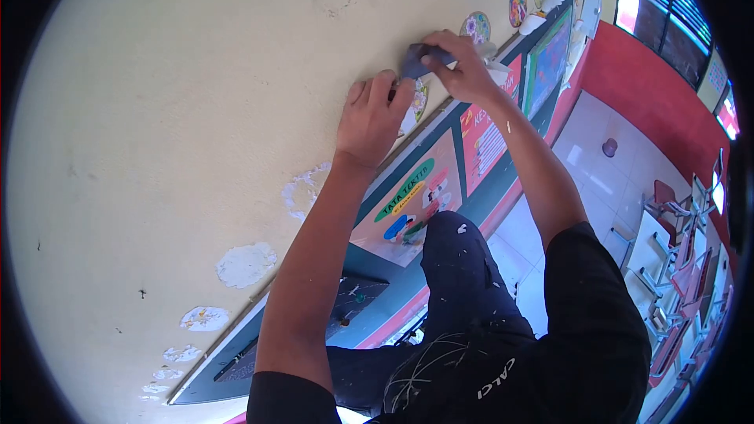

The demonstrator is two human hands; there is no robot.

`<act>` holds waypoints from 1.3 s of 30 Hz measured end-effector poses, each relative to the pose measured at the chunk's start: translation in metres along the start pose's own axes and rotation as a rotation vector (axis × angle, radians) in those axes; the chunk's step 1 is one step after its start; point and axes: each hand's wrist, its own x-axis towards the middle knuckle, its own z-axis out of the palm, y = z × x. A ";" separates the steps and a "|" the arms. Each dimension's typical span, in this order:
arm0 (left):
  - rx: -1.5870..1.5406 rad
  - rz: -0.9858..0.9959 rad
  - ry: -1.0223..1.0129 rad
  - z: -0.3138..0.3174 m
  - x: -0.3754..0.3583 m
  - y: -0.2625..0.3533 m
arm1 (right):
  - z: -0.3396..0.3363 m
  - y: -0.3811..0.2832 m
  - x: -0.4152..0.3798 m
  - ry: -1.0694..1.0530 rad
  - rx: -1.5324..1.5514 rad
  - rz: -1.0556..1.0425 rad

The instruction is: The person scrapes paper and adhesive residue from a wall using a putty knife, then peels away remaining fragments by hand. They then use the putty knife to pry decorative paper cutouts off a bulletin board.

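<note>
Against the cream wall, my right hand (459, 64) is closed on a dark flat piece (415, 61), perhaps a scraper or cloth, that touches the wall. My left hand (373, 114) is just left of it, with curled fingertips at the wall near the edge of a round coloured picture (420, 102). Whatever the left fingers may hold is hidden. Another round floral picture (476, 26) is on the wall beyond my right hand. Rough white patches (247, 265) mark the wall lower left.
A framed green board (408, 138) with posters (416, 202) runs diagonally below my hands. White paper scraps (532, 23) stick out along its top edge. Desks and chairs (667, 267) stand on the tiled floor (601, 161) far below at right. A small round object (609, 148) lies there.
</note>
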 end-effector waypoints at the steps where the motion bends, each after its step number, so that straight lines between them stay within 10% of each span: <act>1: -0.012 -0.002 0.024 0.002 0.000 -0.001 | 0.001 -0.003 0.000 -0.020 -0.029 -0.070; 12: 0.191 0.201 -0.438 0.000 0.000 0.002 | -0.010 0.042 -0.054 0.142 0.088 0.531; 23: 0.239 0.187 -0.546 0.000 0.001 0.006 | 0.020 0.033 -0.057 0.130 0.035 0.254; 39: 0.257 0.226 -0.575 -0.001 0.002 0.004 | 0.023 0.044 -0.072 0.223 0.125 0.452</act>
